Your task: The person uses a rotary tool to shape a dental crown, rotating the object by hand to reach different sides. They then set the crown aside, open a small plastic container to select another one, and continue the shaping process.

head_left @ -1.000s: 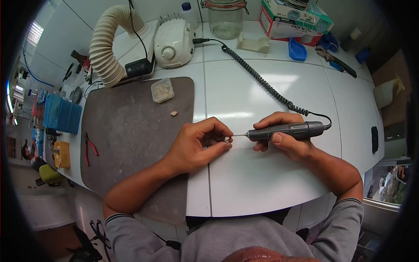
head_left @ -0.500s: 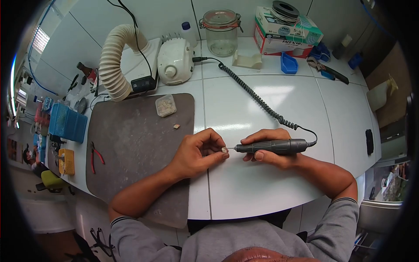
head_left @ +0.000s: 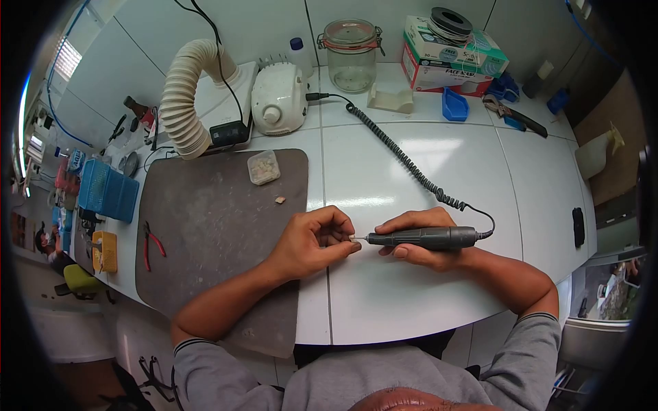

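Note:
My left hand (head_left: 317, 238) pinches a small pale piece (head_left: 353, 238) between thumb and fingertips, mostly covered by them. My right hand (head_left: 423, 238) is wrapped round a dark rotary handpiece (head_left: 439, 238), its thin metal bit pointing left and reaching the piece. A coiled black cord (head_left: 397, 152) runs from the handpiece to a white control box (head_left: 279, 99). Above my left hand, on the brown mat (head_left: 212, 219), lie a small beige chunk (head_left: 280, 200) and a clear tub (head_left: 264, 167) of pale pieces.
Red-handled pliers (head_left: 153, 245) lie on the mat's left. A white hose (head_left: 181, 103), glass jar (head_left: 351, 58), mask boxes (head_left: 449, 65) and blue tray (head_left: 454, 105) stand at the back. Blue (head_left: 107, 192) and yellow (head_left: 104, 251) baskets are at the left; a person (head_left: 46, 241) is beyond.
The view has shifted slightly. The pale piece is now more hidden by my left fingertips, and the handpiece sits slightly lower and further left in my right hand.

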### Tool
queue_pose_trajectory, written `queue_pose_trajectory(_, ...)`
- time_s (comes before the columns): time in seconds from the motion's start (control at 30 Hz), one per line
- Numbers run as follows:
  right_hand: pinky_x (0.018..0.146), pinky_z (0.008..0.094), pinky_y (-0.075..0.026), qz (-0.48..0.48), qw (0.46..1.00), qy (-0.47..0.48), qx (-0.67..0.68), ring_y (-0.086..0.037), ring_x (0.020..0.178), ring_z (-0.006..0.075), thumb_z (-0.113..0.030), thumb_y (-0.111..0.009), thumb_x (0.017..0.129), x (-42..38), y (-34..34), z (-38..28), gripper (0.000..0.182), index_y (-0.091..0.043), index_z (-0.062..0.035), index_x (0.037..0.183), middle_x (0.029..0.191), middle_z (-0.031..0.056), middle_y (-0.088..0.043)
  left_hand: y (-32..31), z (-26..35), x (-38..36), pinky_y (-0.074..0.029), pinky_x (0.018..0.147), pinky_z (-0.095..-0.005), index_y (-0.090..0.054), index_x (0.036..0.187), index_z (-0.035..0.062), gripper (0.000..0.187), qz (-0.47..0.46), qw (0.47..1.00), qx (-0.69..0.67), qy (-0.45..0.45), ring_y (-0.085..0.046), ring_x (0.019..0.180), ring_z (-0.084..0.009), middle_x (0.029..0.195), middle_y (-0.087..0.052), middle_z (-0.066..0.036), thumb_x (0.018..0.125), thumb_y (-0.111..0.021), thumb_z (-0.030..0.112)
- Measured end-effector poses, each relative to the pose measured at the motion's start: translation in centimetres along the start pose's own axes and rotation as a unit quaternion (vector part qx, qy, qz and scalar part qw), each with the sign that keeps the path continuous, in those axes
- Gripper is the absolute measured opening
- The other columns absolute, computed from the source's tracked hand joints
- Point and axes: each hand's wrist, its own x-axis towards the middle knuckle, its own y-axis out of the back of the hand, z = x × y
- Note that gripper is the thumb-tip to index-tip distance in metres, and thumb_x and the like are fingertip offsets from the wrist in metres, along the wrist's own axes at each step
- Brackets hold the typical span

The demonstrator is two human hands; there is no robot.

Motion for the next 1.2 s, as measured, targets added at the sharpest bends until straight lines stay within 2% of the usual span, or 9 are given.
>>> queue_pose_trajectory(0.1,0.081,0.0324,-0.063,0.008,0.999,0.021,-0.040,-0.079,0.087,0.0232,-0.020,-0.077,0.094,0.1,0.0,-0.1,0.037,-0.072,-0.0018,0.126,0.101,0.0156,-0.080,-0.1,0.4,-0.1,-0.051,0.069,-0.0197,-0.066,0.102,-0.0001,0.021,0.000,1.000,0.012,0.004,-0.066,0.082,-0.0055,0.094,-0.069,-0.003,0.089,-0.082,0.004)
queue_pose_trajectory(0.4,0.082,0.0318,-0.063,-0.018,0.998,0.033,-0.045,-0.079,0.091,0.0213,-0.019,-0.076,0.094,0.2,0.2,0.0,0.037,-0.072,-0.0013,0.125,0.103,0.0166,-0.080,0.0,0.2,0.1,-0.051,0.071,-0.0200,-0.066,0.103,-0.0001,0.021,-0.003,1.000,0.025,-0.006,-0.066,0.085,-0.0058,0.095,-0.069,-0.003,0.089,-0.082,0.004)
queue_pose_trajectory(0.5,0.085,0.0322,-0.063,-0.011,1.000,0.015,-0.015,-0.079,0.093,0.0219,-0.018,-0.073,0.096,0.0,0.2,0.1,0.037,-0.070,0.0006,0.127,0.104,0.0181,-0.079,0.1,-0.3,0.1,-0.054,0.075,-0.0221,-0.066,0.105,-0.0005,0.019,-0.009,1.000,0.008,-0.018,-0.067,0.088,-0.0077,0.098,-0.070,-0.004,0.091,-0.079,0.001)
queue_pose_trajectory(0.6,0.087,0.0338,-0.063,-0.002,0.996,-0.020,0.088,-0.079,0.096,0.0246,-0.017,-0.070,0.098,-0.3,0.7,-0.1,0.038,-0.067,0.0032,0.129,0.109,0.0203,-0.077,0.1,-0.3,0.0,-0.057,0.084,-0.0265,-0.065,0.108,-0.0013,0.017,-0.015,0.999,-0.004,-0.032,-0.070,0.095,-0.0119,0.101,-0.071,-0.007,0.093,-0.074,-0.002)
queue_pose_trajectory(0.7,0.084,0.0354,-0.063,0.028,0.969,-0.063,0.239,-0.077,0.100,0.0286,-0.021,-0.067,0.100,-0.5,1.0,0.4,0.044,-0.061,0.0078,0.133,0.113,0.0231,-0.072,-0.1,-0.3,0.0,-0.060,0.090,-0.0313,-0.065,0.110,-0.0024,0.016,-0.016,0.999,-0.043,-0.030,-0.072,0.102,-0.0171,0.104,-0.072,-0.009,0.095,-0.069,-0.005)
queue_pose_trajectory(0.83,0.082,0.0378,-0.062,0.044,0.941,-0.057,0.331,-0.077,0.099,0.0312,-0.023,-0.066,0.101,-0.6,1.2,0.7,0.047,-0.060,0.0086,0.135,0.113,0.0268,-0.071,-0.3,0.1,0.0,-0.061,0.094,-0.0346,-0.065,0.110,-0.0036,0.016,0.002,0.997,-0.075,-0.029,-0.073,0.106,-0.0215,0.107,-0.072,-0.012,0.095,-0.064,-0.009)
queue_pose_trajectory(0.93,0.083,0.0383,-0.062,0.048,0.936,-0.059,0.343,-0.076,0.100,0.0315,-0.023,-0.066,0.101,-0.7,1.2,1.1,0.047,-0.060,0.0084,0.135,0.114,0.0281,-0.071,-0.1,-0.3,-0.1,-0.061,0.094,-0.0306,-0.069,0.109,-0.0061,0.015,-0.005,0.996,-0.089,-0.029,-0.075,0.102,-0.0181,0.105,-0.074,-0.011,0.094,-0.067,-0.008)
queue_pose_trajectory(1.07,0.087,0.0434,-0.062,0.069,0.932,-0.094,0.343,-0.077,0.093,0.0338,-0.030,-0.074,0.094,-0.5,1.1,0.5,0.052,-0.062,0.0054,0.130,0.111,0.0296,-0.071,-0.1,-0.3,-0.2,-0.062,0.093,-0.0313,-0.070,0.109,-0.0066,0.015,-0.010,0.997,-0.075,-0.027,-0.076,0.101,-0.0193,0.106,-0.075,-0.013,0.094,-0.067,-0.007)
queue_pose_trajectory(1.2,0.087,0.0432,-0.062,0.068,0.934,-0.098,0.338,-0.077,0.093,0.0334,-0.030,-0.074,0.095,-0.4,1.1,0.4,0.053,-0.061,0.0063,0.130,0.112,0.0297,-0.071,0.0,-0.3,-0.3,-0.062,0.093,-0.0316,-0.070,0.108,-0.0065,0.013,-0.008,0.997,-0.079,-0.023,-0.076,0.102,-0.0204,0.106,-0.075,-0.014,0.095,-0.068,-0.006)
